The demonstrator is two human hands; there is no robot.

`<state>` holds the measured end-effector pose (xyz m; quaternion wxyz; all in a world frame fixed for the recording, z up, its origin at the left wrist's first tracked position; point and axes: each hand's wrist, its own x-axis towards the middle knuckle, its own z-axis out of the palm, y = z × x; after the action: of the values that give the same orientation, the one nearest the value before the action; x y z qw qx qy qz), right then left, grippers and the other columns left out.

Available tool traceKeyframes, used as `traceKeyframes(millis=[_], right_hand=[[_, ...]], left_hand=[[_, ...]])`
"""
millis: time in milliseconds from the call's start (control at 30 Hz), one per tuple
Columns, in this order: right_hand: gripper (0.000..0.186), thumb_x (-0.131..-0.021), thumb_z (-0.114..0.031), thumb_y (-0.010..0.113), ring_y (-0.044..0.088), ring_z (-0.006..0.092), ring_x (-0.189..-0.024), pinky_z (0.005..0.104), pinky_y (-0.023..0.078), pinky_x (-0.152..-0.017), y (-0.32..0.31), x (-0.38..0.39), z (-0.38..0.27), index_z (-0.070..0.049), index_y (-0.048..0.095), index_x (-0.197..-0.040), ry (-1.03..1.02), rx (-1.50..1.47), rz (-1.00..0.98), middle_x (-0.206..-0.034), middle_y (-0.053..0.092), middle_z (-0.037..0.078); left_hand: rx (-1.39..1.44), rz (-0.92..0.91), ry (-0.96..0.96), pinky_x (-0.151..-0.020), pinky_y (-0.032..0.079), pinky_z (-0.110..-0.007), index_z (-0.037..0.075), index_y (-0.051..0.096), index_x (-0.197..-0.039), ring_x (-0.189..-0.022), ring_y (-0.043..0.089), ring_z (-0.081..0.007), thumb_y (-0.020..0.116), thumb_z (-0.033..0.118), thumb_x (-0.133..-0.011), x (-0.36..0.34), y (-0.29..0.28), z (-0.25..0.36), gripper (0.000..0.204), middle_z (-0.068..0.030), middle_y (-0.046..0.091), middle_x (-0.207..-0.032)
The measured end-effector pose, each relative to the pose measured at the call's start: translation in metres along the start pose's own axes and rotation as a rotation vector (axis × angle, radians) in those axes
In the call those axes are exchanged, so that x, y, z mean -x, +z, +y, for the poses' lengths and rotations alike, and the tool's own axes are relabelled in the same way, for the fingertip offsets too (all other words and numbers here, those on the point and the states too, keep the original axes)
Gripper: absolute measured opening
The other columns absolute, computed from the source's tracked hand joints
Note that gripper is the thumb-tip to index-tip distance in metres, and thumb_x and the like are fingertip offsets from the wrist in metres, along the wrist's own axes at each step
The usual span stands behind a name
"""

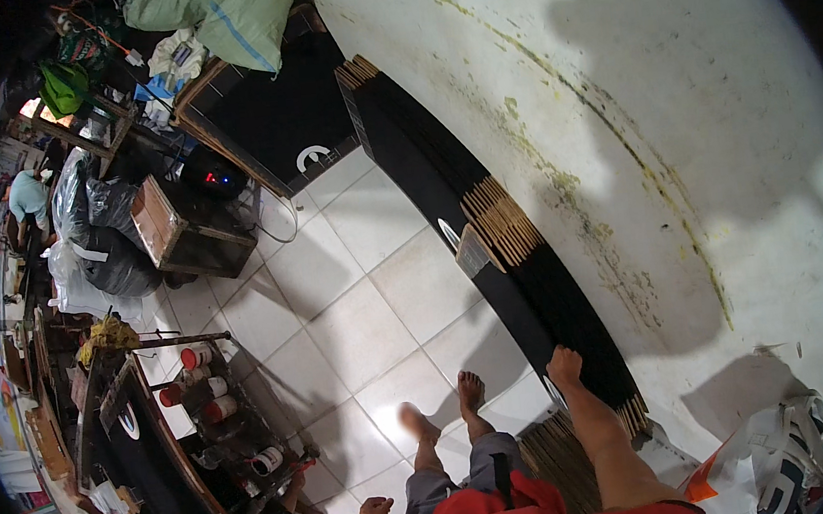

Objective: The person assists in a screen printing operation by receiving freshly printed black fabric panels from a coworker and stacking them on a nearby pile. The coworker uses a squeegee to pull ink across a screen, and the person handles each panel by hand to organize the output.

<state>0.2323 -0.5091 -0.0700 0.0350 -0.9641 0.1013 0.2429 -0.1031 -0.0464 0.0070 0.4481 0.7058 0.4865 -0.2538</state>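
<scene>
A long stack of black boards (424,176) with tan, ridged edges leans along the white wall, with white markings on the front board. My right hand (565,369) has its fingers curled over the top edge of this stack, at its nearer part. Low beside my red-shirted body, at the bottom middle, my left hand (377,513) is closed; whatever it holds, if anything, is too small to make out. My bare feet stand apart on pale floor tiles (369,330).
Left, a metal rack (241,338) holds red-lidded containers and a black board; a person's limbs show beside it. Behind are a wooden box (193,233), bagged items (120,280), another black board (259,113), a green sack (210,19), a distant person (27,195). A white bag (768,460) lies right.
</scene>
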Motion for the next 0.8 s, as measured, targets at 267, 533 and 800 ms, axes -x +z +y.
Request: traceKeyframes(millis=[267, 533, 800], right_hand=[[0.01, -0.069, -0.009, 0.064, 0.065, 0.0308, -0.073, 0.0375, 0.053, -0.064, 0.005, -0.003, 0.002, 0.0, 0.061, -0.074, 0.021, 0.05, 0.03, -0.076, 0.064, 0.018], [0.01, -0.075, -0.008, 0.058, 0.065, 0.0307, -0.076, 0.0399, 0.053, -0.067, -0.006, 0.0, 0.0, 0.0, 0.062, -0.078, 0.028, 0.048, 0.006, -0.08, 0.065, 0.017], [0.02, -0.074, -0.017, 0.062, 0.063, 0.032, -0.08, 0.0412, 0.051, -0.069, -0.05, 0.014, -0.018, -0.001, 0.059, -0.086, -0.035, -0.04, 0.161, -0.084, 0.063, 0.018]], left_hand=[[-0.025, 0.02, 0.011, -0.06, 0.048, -0.029, -0.003, 0.062, -0.083, -0.065, 0.059, -0.0159, 0.071, 0.018, -0.072, -0.003, -0.003, 0.009, 0.025, -0.0087, 0.063, -0.072], [-0.074, 0.021, 0.044, -0.061, 0.05, -0.029, -0.003, 0.064, -0.082, -0.064, 0.062, -0.0166, 0.072, 0.02, -0.069, -0.014, 0.001, 0.0, 0.027, -0.01, 0.065, -0.071], [0.021, 0.029, 0.068, -0.059, 0.046, -0.028, -0.002, 0.062, -0.082, -0.062, 0.058, -0.0145, 0.07, 0.017, -0.072, -0.014, 0.003, 0.016, 0.023, -0.0073, 0.063, -0.069]])
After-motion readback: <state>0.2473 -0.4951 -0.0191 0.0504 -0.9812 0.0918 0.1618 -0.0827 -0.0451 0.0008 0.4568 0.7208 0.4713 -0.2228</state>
